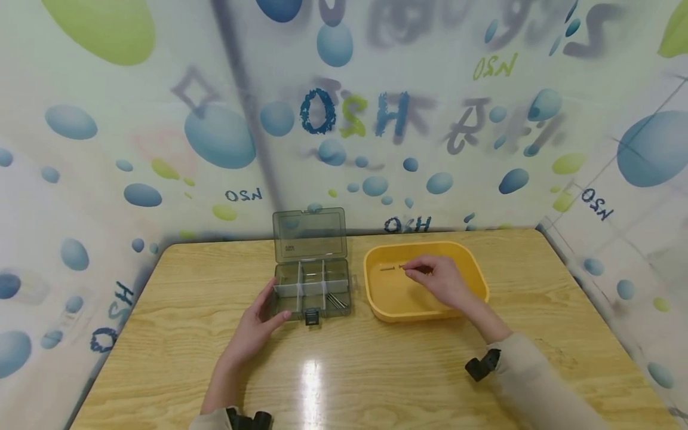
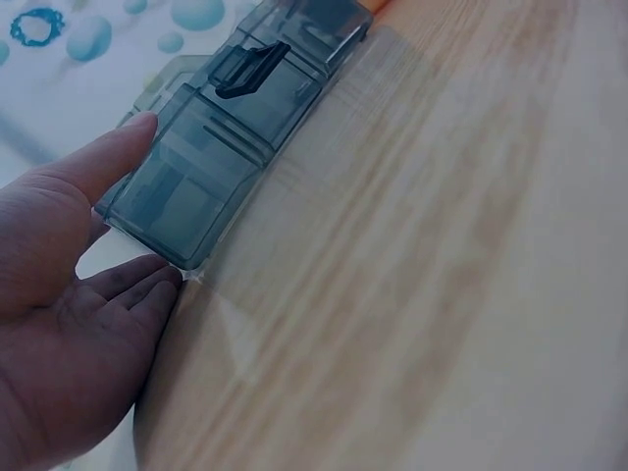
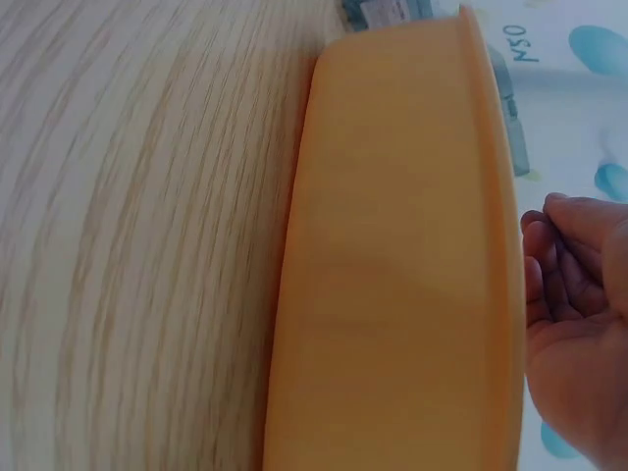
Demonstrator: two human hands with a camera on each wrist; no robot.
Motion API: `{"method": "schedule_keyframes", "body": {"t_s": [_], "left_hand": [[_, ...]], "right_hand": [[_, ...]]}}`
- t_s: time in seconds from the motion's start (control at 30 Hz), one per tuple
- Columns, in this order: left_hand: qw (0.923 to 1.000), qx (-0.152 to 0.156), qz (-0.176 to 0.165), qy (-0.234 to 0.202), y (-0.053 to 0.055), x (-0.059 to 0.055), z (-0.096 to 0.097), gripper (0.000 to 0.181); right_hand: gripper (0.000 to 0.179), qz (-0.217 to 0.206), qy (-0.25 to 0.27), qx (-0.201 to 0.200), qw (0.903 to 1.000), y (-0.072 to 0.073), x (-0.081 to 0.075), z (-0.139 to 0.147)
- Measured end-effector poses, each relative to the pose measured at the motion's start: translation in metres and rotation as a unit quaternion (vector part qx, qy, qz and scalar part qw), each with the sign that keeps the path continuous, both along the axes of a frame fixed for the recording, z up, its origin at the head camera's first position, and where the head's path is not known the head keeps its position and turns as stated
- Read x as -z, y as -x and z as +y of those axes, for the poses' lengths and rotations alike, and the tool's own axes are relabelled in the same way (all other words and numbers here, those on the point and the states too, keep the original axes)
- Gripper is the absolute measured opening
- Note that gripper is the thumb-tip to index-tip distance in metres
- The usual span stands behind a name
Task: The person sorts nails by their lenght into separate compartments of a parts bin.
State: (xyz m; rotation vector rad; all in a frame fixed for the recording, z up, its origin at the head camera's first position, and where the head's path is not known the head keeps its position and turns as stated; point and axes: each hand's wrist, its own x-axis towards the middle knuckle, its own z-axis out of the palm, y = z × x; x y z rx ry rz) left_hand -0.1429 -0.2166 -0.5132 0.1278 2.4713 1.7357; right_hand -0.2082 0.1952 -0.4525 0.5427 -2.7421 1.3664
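A smoky clear compartment box [image 1: 286,306] stands on the table with its lid [image 1: 310,234] raised at the back. My left hand [image 1: 257,322] grips its front left corner, thumb at the front and fingers along the left side, as the left wrist view [image 2: 78,294] also shows. Several screws [image 1: 337,301] lie in the front right compartment. Above the yellow tray [image 1: 392,298], my right hand [image 1: 442,279] pinches a small screw [image 1: 401,267] between thumb and fingertips. Another screw [image 1: 387,269] lies on the tray floor, left of those fingertips. In the right wrist view the tray wall hides the screws.
Both containers stand side by side on a wooden table [image 1: 376,376], with a narrow gap between them. A black latch [image 1: 312,316] sticks out at the box's front. Behind the table hangs a patterned backdrop [image 1: 376,161], close to the raised lid.
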Motion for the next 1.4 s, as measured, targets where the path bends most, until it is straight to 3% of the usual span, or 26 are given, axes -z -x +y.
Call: {"method": "schedule_keyframes", "body": {"t_s": [0.3, 0.57, 0.73, 1.0, 1.4], "left_hand": [[0.9999, -0.002, 0.007, 0.009, 0.001, -0.001, -0.004, 0.083], [1.0, -0.003, 0.002, 0.001, 0.0, -0.001, -0.003, 0.083], [1.0, -0.002, 0.001, -0.005, 0.0, -0.001, -0.001, 0.083], [0.9999, 0.001, 0.003, -0.011, 0.001, 0.001, -0.001, 0.082], [1.0, 0.0, 0.001, -0.008, 0.001, 0.001, 0.0, 0.082]], "right_hand": [[0.016, -0.061, -0.022, -0.004, 0.9979, 0.023, 0.004, 0.021], [0.012, -0.068, -0.121, -0.051, 0.989, 0.043, 0.017, 0.035], [0.014, -0.071, -0.153, -0.063, 0.9836, 0.045, 0.022, 0.038], [0.014, -0.075, -0.154, -0.056, 0.9837, 0.046, 0.025, 0.042], [0.009, -0.03, -0.179, -0.084, 0.9798, 0.051, 0.033, 0.05]]}}
